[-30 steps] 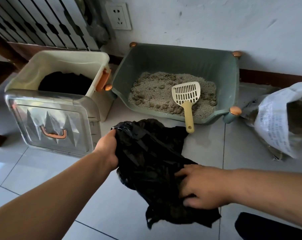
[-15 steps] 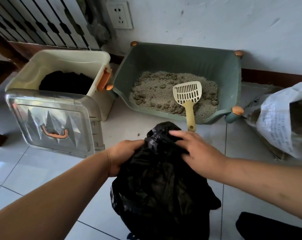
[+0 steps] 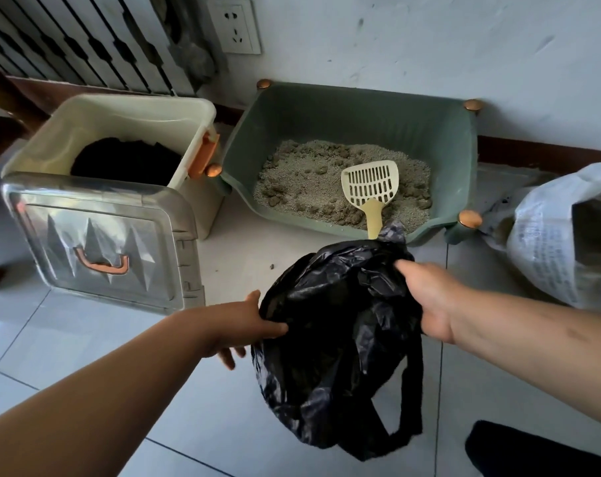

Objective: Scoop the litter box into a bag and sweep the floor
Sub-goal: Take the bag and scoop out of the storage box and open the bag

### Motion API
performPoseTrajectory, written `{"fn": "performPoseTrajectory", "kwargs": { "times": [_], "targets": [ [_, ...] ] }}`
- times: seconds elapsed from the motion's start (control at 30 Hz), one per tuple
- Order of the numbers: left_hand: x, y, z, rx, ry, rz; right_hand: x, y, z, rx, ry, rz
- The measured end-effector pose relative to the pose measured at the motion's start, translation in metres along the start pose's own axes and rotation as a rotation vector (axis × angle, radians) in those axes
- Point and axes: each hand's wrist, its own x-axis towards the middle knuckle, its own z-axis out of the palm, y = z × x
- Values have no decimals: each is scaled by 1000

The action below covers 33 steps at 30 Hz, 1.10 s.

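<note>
One crumpled black plastic bag (image 3: pixel 337 339), edges grasped by left hand (image 3: pixel 238 327) and right hand (image 3: pixel 430 297). One green plastic litter box (image 3: pixel 361 122), one cream slotted scoop (image 3: pixel 371 184) inside. White tiled floor (image 3: pixel 85 339), white wall (image 3: pixel 430 46).

Person's arms, head view. The left forearm (image 3: pixel 102 401) and right forearm (image 3: pixel 533 335) are bare up to the frame edges; the left hand (image 3: pixel 237 333) and right hand (image 3: pixel 430 301) are bare too. A faint dark line (image 3: pixel 575 333) crosses the right forearm. A dark fabric-like shape (image 3: pixel 533 449) lies at lower right; whether it is clothing is unclear.
</note>
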Motion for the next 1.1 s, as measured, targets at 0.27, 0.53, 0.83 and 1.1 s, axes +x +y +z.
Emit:
{"fn": "performPoseTrajectory", "kwargs": {
  "times": [0.27, 0.53, 0.83, 1.1],
  "targets": [
    [0, 11, 15, -303, 5, 108, -24, 7, -1, 110, -430, 100],
    [6, 5, 20, -453, 59, 226, -34, 4, -6, 59, -634, 139],
    [11, 8, 0, -1113, 310, 4, -15, 21, -10, -642, -165, -111],
    [22, -3, -11, -1035, 612, -37, -39, 9, 4, -1327, -164, -1044]
  ]
}}
